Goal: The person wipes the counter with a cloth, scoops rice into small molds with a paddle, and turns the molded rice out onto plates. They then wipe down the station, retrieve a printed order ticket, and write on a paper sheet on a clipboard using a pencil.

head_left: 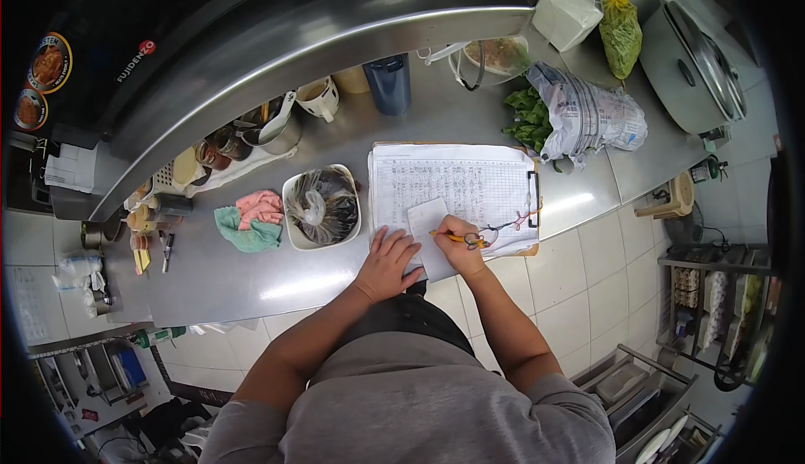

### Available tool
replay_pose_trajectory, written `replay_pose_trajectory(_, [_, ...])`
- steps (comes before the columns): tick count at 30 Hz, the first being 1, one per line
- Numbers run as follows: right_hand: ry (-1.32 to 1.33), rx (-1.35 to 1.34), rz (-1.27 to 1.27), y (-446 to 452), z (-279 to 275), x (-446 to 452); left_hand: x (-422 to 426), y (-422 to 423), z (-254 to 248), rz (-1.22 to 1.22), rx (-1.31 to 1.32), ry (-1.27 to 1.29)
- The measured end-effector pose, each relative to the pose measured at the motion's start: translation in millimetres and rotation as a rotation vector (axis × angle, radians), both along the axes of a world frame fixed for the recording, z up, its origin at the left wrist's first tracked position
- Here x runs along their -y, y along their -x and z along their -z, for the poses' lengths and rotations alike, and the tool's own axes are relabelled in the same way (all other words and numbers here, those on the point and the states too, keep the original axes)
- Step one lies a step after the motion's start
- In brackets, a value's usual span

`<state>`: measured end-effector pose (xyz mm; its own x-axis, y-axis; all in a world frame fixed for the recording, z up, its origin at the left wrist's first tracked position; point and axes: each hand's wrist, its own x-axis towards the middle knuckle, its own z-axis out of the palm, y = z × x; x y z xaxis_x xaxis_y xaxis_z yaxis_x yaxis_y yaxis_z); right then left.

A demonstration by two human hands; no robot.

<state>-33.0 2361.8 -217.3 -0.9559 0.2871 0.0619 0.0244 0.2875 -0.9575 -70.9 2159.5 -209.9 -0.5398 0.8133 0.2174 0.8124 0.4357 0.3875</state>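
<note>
My right hand [459, 250] grips a yellow-orange pencil [454, 237], its tip at a small white sheet of paper [428, 213]. A cord [509, 222] runs from near the pencil toward the clip [534, 200] of a clipboard. My left hand [388, 261] lies flat with fingers spread on the lower left of the papers. Beneath both hands is a stack of gridded sheets [495, 174] with rows of handwriting, too small to read. Left of the papers stands a white square tub [295, 227] holding a dark-filled plastic bag [319, 209].
Pink and green cloths [251, 222] lie left on the steel counter [193, 275]. Behind are a mug [318, 99] and a blue container [388, 85]. Leafy greens wrapped in newspaper [591, 113] and a large lidded pot [689, 70] stand right. A steel shelf [352, 40] overhangs the back.
</note>
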Motion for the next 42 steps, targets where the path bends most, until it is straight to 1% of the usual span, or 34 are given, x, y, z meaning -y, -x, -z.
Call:
replay_pose_trajectory(2, [-0.127, -0.080, -0.021, -2, 2, 0, 1, -2, 0, 0.000, 0.003, 0.001])
replay_pose_trajectory(3, [-0.125, -0.079, -0.019, -3, 4, -1, 1, -2, 0, -0.001, 0.008, 0.000])
replay_pose_trajectory(5, [-0.007, 0.011, 0.014, -2, 6, -3, 1, 0, 0, -0.004, 0.007, -0.001])
replay_pose_trajectory(9, [-0.070, -0.035, -0.008, -2, 5, -2, 1, -2, 1, -0.004, -0.006, -0.018])
replay_pose_trajectory(11, [0.010, 0.104, -0.056, 0, 3, -6, 1, -1, 1, -0.001, -0.012, -0.014])
replay_pose_trajectory(12, [0.008, 0.101, -0.053, 1, 3, -6, 1, -1, 0, -0.002, -0.011, -0.010])
replay_pose_trajectory(14, [0.361, 0.078, 0.112, 4, 5, -7, 1, -2, 2, -0.005, -0.014, -0.010])
replay_pose_trajectory(15, [0.358, 0.074, 0.109, 4, 5, -7, 1, -2, 3, 0.003, -0.003, -0.011])
replay_pose_trajectory(17, [-0.084, -0.155, 0.093, 3, 2, -5, 2, 1, 2, 0.003, 0.002, -0.008])
replay_pose_trajectory(18, [-0.079, -0.155, 0.091, 0, 0, -7, 2, 0, 3, 0.002, 0.008, -0.015])
replay_pose_trajectory(20, [-0.590, -0.276, -0.152, -6, -6, -18, 2, -1, 3, 0.002, 0.013, -0.024])
replay_pose_trajectory(21, [-0.592, -0.276, -0.150, -9, -8, -17, 1, -1, 3, 0.004, 0.012, -0.026])
replay_pose_trajectory(23, [-0.685, -0.166, -0.077, -18, -8, -11, 2, -1, 2, -0.002, 0.031, -0.032])
replay_pose_trajectory(27, [-0.735, -0.132, -0.025, -22, -9, -5, 3, -1, -1, 0.002, 0.052, -0.035])
replay_pose_trajectory(29, [-0.870, -0.102, -0.179, -21, -17, -7, 3, 0, -1, -0.004, 0.058, -0.033])
replay_pose_trajectory(30, [-0.875, -0.096, -0.170, -21, -17, -8, 3, 1, -2, 0.007, 0.059, -0.038])
replay_pose_trajectory(32, [-0.891, -0.088, -0.229, -20, -14, -7, 5, 1, -3, 0.003, 0.054, -0.068])
replay_pose_trajectory(39, [-0.930, -0.046, -0.204, -16, -11, -1, 7, 4, -2, 0.017, 0.102, -0.083])
replay_pose_trajectory(42, [-0.895, -0.010, -0.207, -17, -13, 7, 10, 4, 0, 0.013, 0.127, -0.129])
